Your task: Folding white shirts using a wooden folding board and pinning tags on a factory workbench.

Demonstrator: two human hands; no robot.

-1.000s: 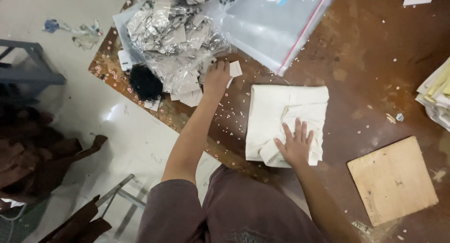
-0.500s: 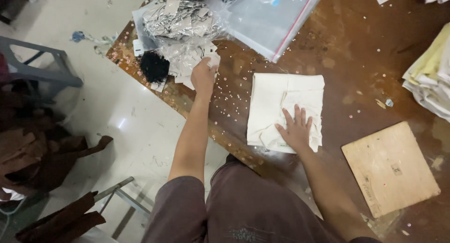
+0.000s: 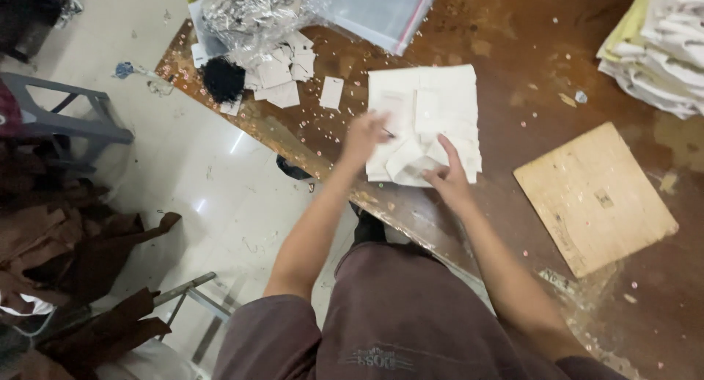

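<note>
A folded white garment lies on the brown table in front of me. My right hand rests on its near edge, index finger stretched out, thumb and fingers pinching a loose fold. My left hand is blurred at the garment's left edge, fingers drawn together. A thin dark sliver shows at its fingertips, and I cannot make out what it is. Small white paper tags lie scattered at the table's far left, beside a black fuzzy clump.
A plastic bag of crumpled silver pieces and a clear zip bag sit at the far edge. A tan board lies to the right, with stacked folded garments beyond. A grey stool and brown cloths are on the floor.
My left hand has pulled back from the tag pile to the garment's left edge. My right hand shifted from lying flat on the garment to pinching a fold at its near edge.
</note>
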